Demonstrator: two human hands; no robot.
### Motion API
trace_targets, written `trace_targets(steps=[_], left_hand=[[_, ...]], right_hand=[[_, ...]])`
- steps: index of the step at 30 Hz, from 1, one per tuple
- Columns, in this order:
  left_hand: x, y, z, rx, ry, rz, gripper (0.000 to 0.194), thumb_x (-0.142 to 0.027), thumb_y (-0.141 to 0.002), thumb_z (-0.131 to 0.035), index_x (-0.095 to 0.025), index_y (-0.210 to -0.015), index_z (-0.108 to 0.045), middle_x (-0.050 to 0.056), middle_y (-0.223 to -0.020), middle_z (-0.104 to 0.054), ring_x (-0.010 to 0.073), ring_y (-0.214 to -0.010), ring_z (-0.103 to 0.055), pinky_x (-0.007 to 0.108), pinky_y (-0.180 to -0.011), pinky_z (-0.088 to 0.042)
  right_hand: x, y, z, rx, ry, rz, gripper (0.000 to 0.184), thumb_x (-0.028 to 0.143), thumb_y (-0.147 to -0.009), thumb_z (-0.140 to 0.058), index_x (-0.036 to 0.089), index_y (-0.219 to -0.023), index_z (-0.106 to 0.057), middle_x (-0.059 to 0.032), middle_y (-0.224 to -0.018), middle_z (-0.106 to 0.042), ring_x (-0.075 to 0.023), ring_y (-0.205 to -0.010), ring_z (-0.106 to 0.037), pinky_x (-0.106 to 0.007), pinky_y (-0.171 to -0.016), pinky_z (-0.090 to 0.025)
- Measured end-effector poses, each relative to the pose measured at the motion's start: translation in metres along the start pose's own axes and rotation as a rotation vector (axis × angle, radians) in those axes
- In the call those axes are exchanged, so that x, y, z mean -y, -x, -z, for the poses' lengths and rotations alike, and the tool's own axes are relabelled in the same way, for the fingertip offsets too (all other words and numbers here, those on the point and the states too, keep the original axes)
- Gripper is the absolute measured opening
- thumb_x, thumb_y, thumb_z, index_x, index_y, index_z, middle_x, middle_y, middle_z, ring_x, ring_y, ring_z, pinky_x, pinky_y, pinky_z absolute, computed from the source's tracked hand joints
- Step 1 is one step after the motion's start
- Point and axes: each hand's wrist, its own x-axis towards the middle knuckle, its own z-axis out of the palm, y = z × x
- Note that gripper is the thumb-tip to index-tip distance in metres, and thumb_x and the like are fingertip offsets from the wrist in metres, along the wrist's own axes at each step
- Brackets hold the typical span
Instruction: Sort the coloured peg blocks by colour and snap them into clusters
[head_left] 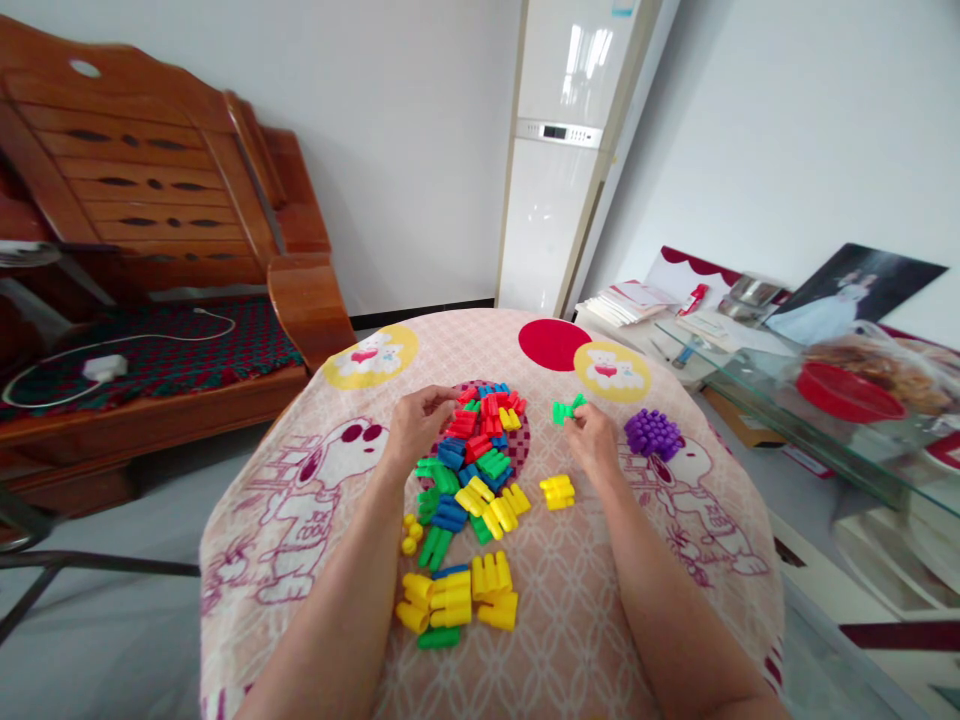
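Observation:
My left hand point(421, 428) reaches to the far left edge of a heap of plastic building pieces, its fingers half curled and apart beside the red pieces point(491, 412). No piece shows plainly in it. In my right hand point(594, 440), thumb and fingers are pinched on a green plastic piece point(564, 411), right of the heap. Blue pieces point(450, 514), green pieces point(435, 546) and yellow pieces point(450, 600) spread down toward me. One yellow piece point(557, 492) lies apart, nearer me than my right hand. A purple cluster of studded pieces point(652, 433) sits to the right.
The round table has a patterned cloth point(555, 620). A wooden bench point(150, 200) with a white charger point(105, 369) stands at left. At right, a glass shelf point(750, 385) bears a red basin point(847, 392) and papers. A tall white cabinet unit point(551, 210) stands behind.

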Motion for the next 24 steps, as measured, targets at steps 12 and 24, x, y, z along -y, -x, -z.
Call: trace_targets(steps=[12,24], left_hand=[[0.039,-0.005,0.004,-0.118,0.087,0.210,0.029,-0.032,-0.071,-0.063,-0.015,-0.093,-0.073,0.004,-0.070,-0.072,0.0172,-0.062,-0.068,0.026,-0.057,-0.054],[0.035,-0.003,0.009,-0.062,0.032,0.246,0.027,-0.032,-0.071,-0.066,-0.016,-0.092,-0.074,0.004,-0.070,-0.072,0.0162,-0.059,-0.066,0.026,-0.055,-0.054]], right_hand=[[-0.011,-0.007,0.001,0.035,0.280,-0.073,0.023,0.029,-0.092,-0.056,0.017,-0.096,-0.075,-0.0128,-0.093,-0.077,-0.0228,-0.087,-0.069,-0.027,-0.068,-0.039],[-0.011,-0.009,-0.004,0.070,0.363,-0.095,0.026,0.029,-0.095,-0.054,0.014,-0.104,-0.073,-0.0162,-0.095,-0.075,-0.0252,-0.090,-0.070,-0.029,-0.070,-0.040]])
